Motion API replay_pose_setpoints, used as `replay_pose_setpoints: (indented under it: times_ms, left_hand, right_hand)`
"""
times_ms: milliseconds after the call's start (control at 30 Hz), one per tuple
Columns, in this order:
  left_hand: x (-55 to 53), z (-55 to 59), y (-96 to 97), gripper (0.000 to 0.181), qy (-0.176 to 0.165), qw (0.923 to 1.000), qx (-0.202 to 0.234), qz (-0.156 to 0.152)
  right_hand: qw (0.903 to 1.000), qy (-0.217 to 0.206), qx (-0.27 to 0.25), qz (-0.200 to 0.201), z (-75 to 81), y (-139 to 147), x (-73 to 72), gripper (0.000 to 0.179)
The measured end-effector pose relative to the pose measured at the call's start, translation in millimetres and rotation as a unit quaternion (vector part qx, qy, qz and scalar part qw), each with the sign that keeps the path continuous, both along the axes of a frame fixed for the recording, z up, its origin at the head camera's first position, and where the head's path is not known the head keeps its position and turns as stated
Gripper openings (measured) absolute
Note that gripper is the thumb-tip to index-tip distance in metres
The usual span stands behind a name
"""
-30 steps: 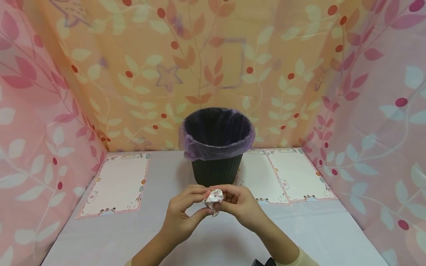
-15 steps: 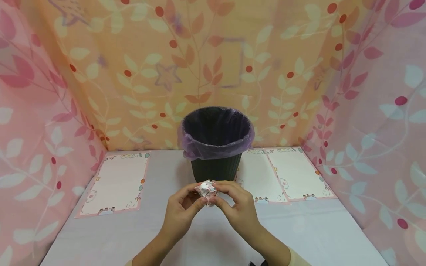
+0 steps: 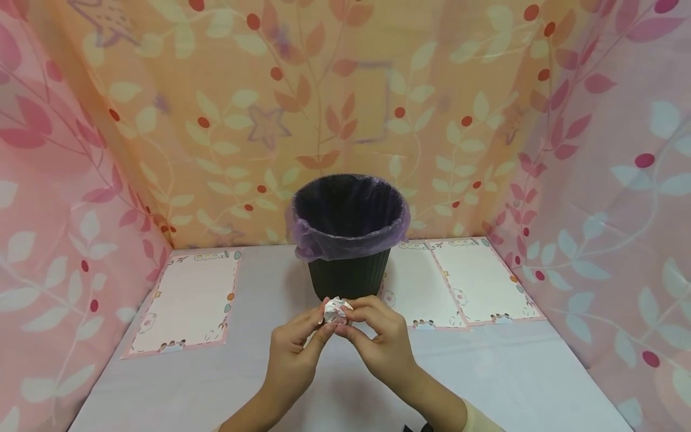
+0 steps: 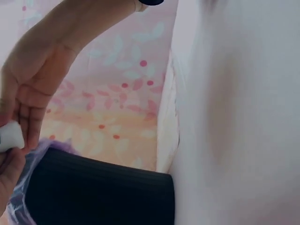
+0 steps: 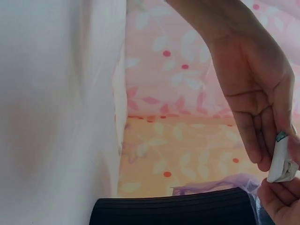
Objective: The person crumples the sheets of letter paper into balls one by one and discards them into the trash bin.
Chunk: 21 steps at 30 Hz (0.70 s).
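A small crumpled wad of white paper (image 3: 336,311) with pink patches is held between both hands, in front of the bin. My left hand (image 3: 293,354) pinches it from the left with thumb and fingertips. From the right, the thumb and fingers of my right hand (image 3: 382,336) pinch it too. In the left wrist view the paper (image 4: 11,136) looks like a compact white lump at the left edge. The right wrist view shows the paper (image 5: 282,161) with a folded edge and a small green mark.
Behind the hands stands a dark ribbed bin (image 3: 348,276) with a purple liner (image 3: 351,245) folded over its rim. Decorated paper sheets lie flat on the white table, one on the left (image 3: 186,300) and two on the right (image 3: 486,282). Patterned curtains (image 3: 216,150) enclose the table.
The paper has become a rounder, more compact wad; its hanging end no longer shows. Both hands have shifted their fingertips around it and moved slightly left in the head view.
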<state>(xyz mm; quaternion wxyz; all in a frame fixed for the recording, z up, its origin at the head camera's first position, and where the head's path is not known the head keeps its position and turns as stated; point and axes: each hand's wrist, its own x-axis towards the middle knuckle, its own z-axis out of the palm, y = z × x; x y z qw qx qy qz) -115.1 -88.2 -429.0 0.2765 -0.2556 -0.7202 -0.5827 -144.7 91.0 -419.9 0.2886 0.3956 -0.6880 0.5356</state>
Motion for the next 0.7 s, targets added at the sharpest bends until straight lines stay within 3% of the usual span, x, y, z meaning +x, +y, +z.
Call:
replay_pose_setpoints:
  times_ms: [100,167,267,333,467,533,700]
  left_hand:
    - [0.3,1.7,-0.5,0.036,0.033,0.9986,-0.034,0.024]
    - [0.5,3.7,-2.2,0.033,0.024,0.9992,-0.028,0.014]
    - [1.2,6.1,-6.0,0.031,-0.036,0.9991,0.011,-0.017]
    - [1.2,8.3,-9.3,0.031,-0.085,0.9950,0.036,-0.038]
    - [-0.1,12.8,-15.2,0.033,-0.157,0.9855,0.033,-0.056]
    - [-1.5,14.2,-17.5,0.035,-0.174,0.9818,0.027,-0.072]
    - [-5.2,15.8,-23.2,0.040,-0.165,0.9816,0.010,-0.095]
  right_hand:
    - [0.9984,-0.049,-0.022,0.020,-0.7,0.5,0.0,0.019]
    - [0.9959,-0.078,-0.032,0.032,-1.5,0.9,0.3,0.019]
    - [0.9936,-0.099,-0.030,0.046,-1.8,1.5,1.2,0.017]
    - [0.9921,-0.110,-0.027,0.054,-1.4,2.3,1.3,0.017]
    - [0.9894,-0.127,-0.030,0.064,1.0,4.1,0.7,0.017]
    - [0.9874,-0.138,-0.035,0.069,2.1,5.1,0.0,0.017]
    - [0.9840,-0.155,-0.046,0.075,4.4,6.8,-2.8,0.019]
